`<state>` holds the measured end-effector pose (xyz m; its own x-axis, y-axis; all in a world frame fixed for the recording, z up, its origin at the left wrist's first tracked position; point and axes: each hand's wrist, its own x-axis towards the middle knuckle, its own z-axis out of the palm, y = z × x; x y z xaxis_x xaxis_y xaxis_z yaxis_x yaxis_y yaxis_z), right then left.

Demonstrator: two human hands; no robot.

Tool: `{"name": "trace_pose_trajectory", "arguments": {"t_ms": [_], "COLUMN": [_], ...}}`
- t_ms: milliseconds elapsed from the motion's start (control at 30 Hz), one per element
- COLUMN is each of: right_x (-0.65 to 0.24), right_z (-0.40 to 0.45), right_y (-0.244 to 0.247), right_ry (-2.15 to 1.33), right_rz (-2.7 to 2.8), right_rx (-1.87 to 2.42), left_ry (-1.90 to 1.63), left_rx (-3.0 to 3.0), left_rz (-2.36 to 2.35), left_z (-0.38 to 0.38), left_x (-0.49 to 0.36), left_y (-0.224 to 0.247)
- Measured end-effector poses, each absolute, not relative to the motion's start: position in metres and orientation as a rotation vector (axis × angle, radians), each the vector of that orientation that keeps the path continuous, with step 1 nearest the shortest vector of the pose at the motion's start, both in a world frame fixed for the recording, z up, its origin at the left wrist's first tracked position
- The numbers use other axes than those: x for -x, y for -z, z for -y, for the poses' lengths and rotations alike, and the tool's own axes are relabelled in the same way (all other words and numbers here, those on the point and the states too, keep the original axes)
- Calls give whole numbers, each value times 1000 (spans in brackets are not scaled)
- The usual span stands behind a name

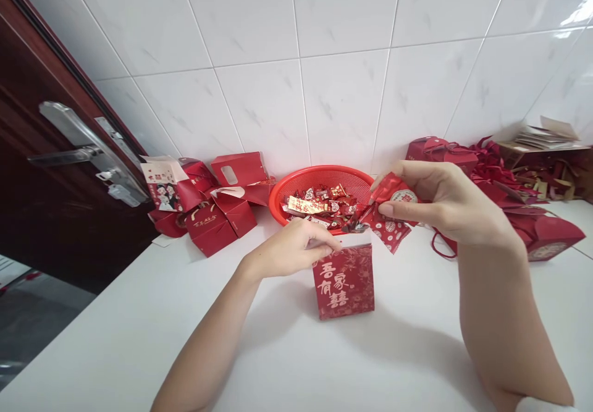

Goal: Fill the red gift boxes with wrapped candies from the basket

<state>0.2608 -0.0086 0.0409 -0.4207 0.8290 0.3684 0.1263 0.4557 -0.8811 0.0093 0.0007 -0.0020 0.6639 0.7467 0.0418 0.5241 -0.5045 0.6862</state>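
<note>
A red paper gift box (345, 285) with white Chinese characters stands upright on the white table, its top open. Fingers of my left hand (296, 248) pinch its upper left edge. My right hand (445, 205) is raised above and right of the box, closed on red candy packets (391, 230) with round white prints. Near the box's opening, a dark shiny wrapper (359, 223) shows; whether it belongs to the held packets I cannot tell. Behind the box sits a red plastic basket (277, 199) holding many wrapped candies (319, 205), partly hidden by my hands.
Red folded boxes (222, 220) and a box with a printed couple (164, 186) lie at the left. More red boxes (544, 233) and a stack of cards (546, 134) are at the right. A tiled wall (343, 103) rises behind; a dark door (50, 202) borders the left.
</note>
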Motion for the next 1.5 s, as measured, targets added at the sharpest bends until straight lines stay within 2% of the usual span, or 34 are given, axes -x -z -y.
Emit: {"name": "trace_pose_trajectory", "arguments": {"t_ms": [200, 600, 900, 1200, 1500], "right_x": [-258, -241, -235, -222, -220], "right_z": [5, -1, -7, -21, -23], "right_y": [-37, -31, -21, -7, -6], "right_ry": [-1064, -899, -853, -934, -981], "right_rz": [1967, 2248, 1805, 2089, 1850], "right_rx": [793, 832, 646, 611, 684], "left_ry": [-518, -389, -513, -512, -513], "left_rx": [-2118, -2098, -2151, -2062, -2042], "left_rz": [-1033, -1016, -1160, -1041, -1088], "left_z": [-5, -1, -9, -23, -28], "left_x": [-11, -8, 3, 4, 6], "left_y": [6, -2, 0, 6, 10]}}
